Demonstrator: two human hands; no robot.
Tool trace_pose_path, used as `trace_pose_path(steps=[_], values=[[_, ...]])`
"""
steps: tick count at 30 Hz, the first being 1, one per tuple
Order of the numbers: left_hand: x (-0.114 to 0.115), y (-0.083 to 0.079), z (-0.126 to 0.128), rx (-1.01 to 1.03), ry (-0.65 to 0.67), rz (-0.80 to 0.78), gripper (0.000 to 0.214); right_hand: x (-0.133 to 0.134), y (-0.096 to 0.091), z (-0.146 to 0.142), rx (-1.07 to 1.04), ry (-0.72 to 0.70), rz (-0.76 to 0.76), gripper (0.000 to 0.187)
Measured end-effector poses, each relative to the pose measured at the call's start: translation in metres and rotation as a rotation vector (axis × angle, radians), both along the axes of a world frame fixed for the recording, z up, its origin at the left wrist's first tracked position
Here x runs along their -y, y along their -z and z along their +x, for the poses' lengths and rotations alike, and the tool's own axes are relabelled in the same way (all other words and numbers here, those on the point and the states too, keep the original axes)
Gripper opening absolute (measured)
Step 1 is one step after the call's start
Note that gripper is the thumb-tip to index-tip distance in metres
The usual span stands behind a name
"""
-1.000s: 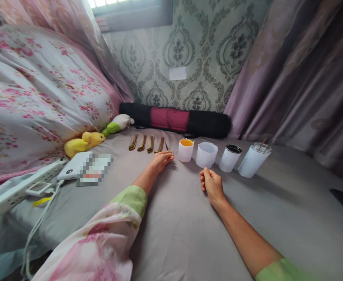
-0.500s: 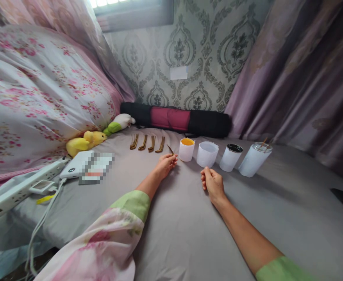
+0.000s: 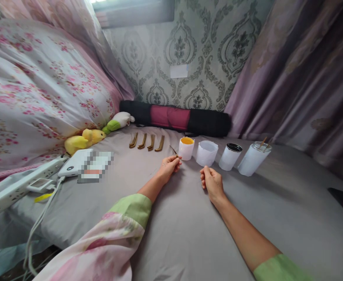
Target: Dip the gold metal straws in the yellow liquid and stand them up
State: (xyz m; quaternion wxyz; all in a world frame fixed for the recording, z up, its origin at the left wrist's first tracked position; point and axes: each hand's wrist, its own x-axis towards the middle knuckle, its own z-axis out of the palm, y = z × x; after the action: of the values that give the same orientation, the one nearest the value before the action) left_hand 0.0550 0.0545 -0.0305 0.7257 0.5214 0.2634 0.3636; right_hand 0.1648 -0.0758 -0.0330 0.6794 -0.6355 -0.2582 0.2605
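Observation:
My left hand is closed in a pinch on a thin bronze-coloured rod, whose tip points up and left. It is just in front of a white-wrapped cup with a yellow inside. My right hand is curled closed, thumb on top, in front of a plain white cup; what its fingers hold, if anything, is hidden. To the left, several small bundles of bronze L-shaped rods lie in a row. A white-wrapped cup with a black rim stands farther right.
A white-wrapped glass jar with thin sticks in it stands at the right. A black and maroon roll lies along the wall. At left are plush toys, a white power bank, a power strip and cables.
My left hand has moved slightly right with the bronze-coloured rod, closer to the cup with the yellow inside. My right hand has hardly moved.

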Motion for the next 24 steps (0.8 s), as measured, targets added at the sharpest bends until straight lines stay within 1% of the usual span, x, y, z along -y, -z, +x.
trace_pose_path(steps=[4,13,16,21,24], values=[[0.004,0.000,-0.001,-0.019,-0.046,0.066,0.030,0.000,0.001,0.001,-0.001,0.003,0.000,0.033],[0.020,-0.009,-0.005,-0.093,-0.112,0.246,0.024,0.000,0.001,0.001,-0.011,-0.002,-0.007,0.033],[0.021,-0.008,-0.004,-0.124,-0.147,0.311,0.025,0.000,0.000,0.001,-0.014,-0.003,-0.007,0.033],[0.022,-0.007,-0.003,-0.104,-0.187,0.387,0.026,0.001,0.000,0.001,-0.016,-0.011,-0.001,0.034],[0.024,-0.005,-0.003,-0.125,-0.205,0.462,0.026,0.001,0.000,0.001,-0.016,-0.015,-0.002,0.034]])
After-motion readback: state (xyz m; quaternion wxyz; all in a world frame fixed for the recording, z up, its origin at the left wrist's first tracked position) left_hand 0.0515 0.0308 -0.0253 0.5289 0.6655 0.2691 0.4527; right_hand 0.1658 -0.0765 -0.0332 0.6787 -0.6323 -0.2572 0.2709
